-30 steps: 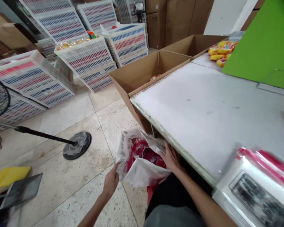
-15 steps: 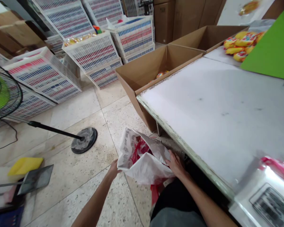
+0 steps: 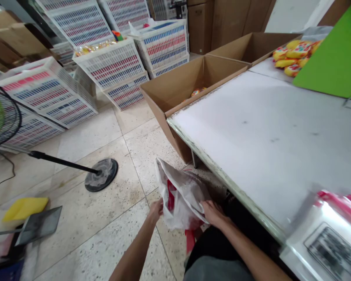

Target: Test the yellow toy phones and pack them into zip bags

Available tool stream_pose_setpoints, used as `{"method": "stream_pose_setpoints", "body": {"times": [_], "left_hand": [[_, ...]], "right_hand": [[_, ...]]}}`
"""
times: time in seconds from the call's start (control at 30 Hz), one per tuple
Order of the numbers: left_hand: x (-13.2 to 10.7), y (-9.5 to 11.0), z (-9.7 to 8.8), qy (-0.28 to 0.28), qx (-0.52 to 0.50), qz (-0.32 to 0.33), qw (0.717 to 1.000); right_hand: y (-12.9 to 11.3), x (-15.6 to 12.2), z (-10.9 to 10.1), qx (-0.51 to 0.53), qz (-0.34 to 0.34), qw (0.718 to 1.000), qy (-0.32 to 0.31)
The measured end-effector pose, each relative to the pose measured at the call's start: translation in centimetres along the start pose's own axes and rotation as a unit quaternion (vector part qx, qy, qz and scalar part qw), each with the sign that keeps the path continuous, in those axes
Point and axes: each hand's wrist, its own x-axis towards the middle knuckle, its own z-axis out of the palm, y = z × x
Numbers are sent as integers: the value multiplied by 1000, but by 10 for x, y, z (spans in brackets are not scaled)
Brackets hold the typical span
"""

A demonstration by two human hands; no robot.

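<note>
A white woven sack [image 3: 190, 195] stands on the floor beside the table's corner, its mouth narrowed to a slanted slit. Inside it some red material [image 3: 171, 194] shows through the gap. My left hand [image 3: 156, 209] is closed on the sack's left edge. On the other side my right hand [image 3: 212, 211] grips the near right part of the rim, fingers partly hidden by the fabric. A red item [image 3: 190, 240], whose kind I cannot make out, lies just below the sack by my leg.
To the right is a white table [image 3: 251, 128] with plastic packets [image 3: 330, 238] at its near corner. An open cardboard box [image 3: 175, 89] adjoins its far edge. A fan base [image 3: 102, 175] and a dustpan [image 3: 39, 225] are at left; stacked plastic crates [image 3: 114, 66] stand behind.
My left hand has moved right, bringing the sack's left edge inward. The sack's mouth has narrowed, and less of the red material shows. My right hand has shifted slightly left.
</note>
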Motion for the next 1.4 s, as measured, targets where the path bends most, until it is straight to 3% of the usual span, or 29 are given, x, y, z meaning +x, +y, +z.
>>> {"method": "stream_pose_setpoints", "body": {"times": [0.1, 0.2, 0.27, 0.4, 0.5, 0.6, 0.77, 0.9, 1.0, 1.1, 1.17, 1.27, 1.4], "left_hand": [[-1, 21, -30, 104, 48, 26, 993], [-10, 47, -44, 124, 98, 109, 981], [-19, 61, -35, 94, 139, 165, 972], [-27, 79, 8, 11, 239, 266, 934], [-12, 88, 40, -95, 315, 338, 882], [12, 93, 64, -184, 393, 355, 828], [39, 88, 71, -251, 475, 347, 769], [36, 84, 71, -270, 481, 374, 745], [30, 84, 83, -293, 486, 394, 723], [27, 88, 91, -304, 494, 400, 709], [26, 93, 88, -298, 492, 408, 709], [19, 105, 70, -278, 476, 429, 716], [-10, 124, 47, -249, 442, 453, 733]], "right_hand": [[-10, -5, 0, -4, -19, 1000, 2], [-20, -9, -2, -2, -35, 999, 7], [-24, -14, -5, -1, -45, 999, 12], [-30, -25, -9, 0, -79, 997, 16], [-32, -29, -7, -6, -107, 994, 8], [-30, -30, -4, -11, -121, 992, 12], [-23, -29, -3, -3, -131, 991, 11], [-22, -31, -2, 2, -129, 992, 10], [-24, -34, 0, 4, -128, 992, 11], [-25, -38, 0, 9, -115, 993, 22], [-25, -38, -4, 20, -96, 994, 37], [-25, -34, -14, 50, -53, 994, 78], [-26, -23, -23, 92, -21, 986, 134]]}}
